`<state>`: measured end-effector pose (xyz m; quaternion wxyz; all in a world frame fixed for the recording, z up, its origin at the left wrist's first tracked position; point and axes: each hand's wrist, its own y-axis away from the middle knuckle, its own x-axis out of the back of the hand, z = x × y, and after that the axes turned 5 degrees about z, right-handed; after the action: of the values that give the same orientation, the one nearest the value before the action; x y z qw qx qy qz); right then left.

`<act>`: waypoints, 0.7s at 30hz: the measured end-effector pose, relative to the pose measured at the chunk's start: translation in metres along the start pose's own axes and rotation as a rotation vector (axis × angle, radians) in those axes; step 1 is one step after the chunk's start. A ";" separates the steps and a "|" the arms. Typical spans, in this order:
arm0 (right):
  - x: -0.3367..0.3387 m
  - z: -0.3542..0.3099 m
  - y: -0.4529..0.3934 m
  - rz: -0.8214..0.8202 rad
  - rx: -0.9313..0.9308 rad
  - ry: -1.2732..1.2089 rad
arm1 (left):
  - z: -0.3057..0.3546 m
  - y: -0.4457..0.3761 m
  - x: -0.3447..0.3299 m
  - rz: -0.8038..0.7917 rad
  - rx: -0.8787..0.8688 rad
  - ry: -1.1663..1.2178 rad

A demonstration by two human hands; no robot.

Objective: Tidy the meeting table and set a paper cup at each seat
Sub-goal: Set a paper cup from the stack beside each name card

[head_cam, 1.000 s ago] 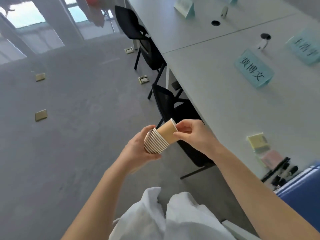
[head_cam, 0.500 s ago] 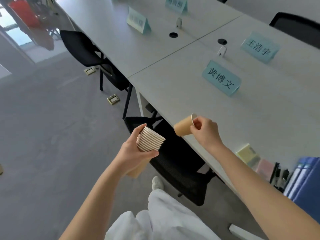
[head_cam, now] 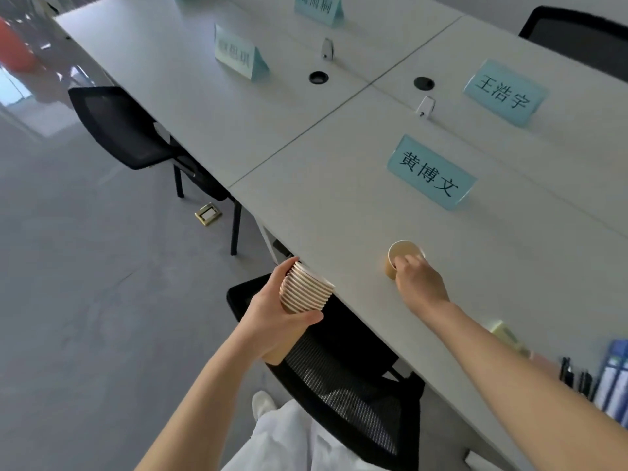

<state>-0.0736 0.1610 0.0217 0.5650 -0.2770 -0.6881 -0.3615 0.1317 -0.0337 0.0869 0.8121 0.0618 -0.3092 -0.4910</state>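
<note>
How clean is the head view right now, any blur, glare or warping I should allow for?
Head view: wide-angle warp bends the table edges; the near name card reads sharp, the far left card is washed out and unreadable; window glare at top left; the paper cup and right hand are clear, with soft shadows.

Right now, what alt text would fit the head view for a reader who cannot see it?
The right hand sets a single paper cup upright on the grey meeting table, in front of a teal name card. The left hand holds a stack of paper cups off the table edge, above a black chair.
</note>
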 end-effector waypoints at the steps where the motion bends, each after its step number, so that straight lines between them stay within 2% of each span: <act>1: 0.000 -0.001 0.000 -0.003 -0.001 -0.006 | 0.002 -0.003 0.000 -0.007 0.004 -0.007; 5: 0.009 -0.011 -0.004 0.104 -0.007 -0.129 | 0.005 -0.014 0.007 -0.016 -0.004 -0.039; 7: 0.024 -0.026 -0.004 0.185 0.021 -0.288 | 0.004 -0.017 0.012 0.002 -0.004 -0.042; 9: 0.046 -0.053 -0.006 0.195 0.046 -0.498 | 0.001 -0.021 0.020 0.016 -0.012 -0.054; 12: 0.078 -0.103 -0.007 -0.022 0.088 -0.795 | -0.007 -0.025 0.036 0.036 -0.031 -0.071; 15: 0.091 -0.149 -0.010 -0.279 0.189 -0.901 | -0.019 -0.028 0.056 0.045 -0.052 -0.080; 17: 0.089 -0.182 -0.017 -0.345 0.224 -0.911 | -0.031 -0.033 0.078 0.046 -0.056 -0.087; 21: 0.083 -0.240 -0.032 -0.358 0.249 -0.895 | -0.057 -0.038 0.129 0.055 -0.052 -0.095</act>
<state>0.0223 -0.0542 0.1207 0.1721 -0.2130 -0.9378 -0.2134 0.1771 -0.1722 0.0824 0.8111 0.0086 -0.3359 -0.4788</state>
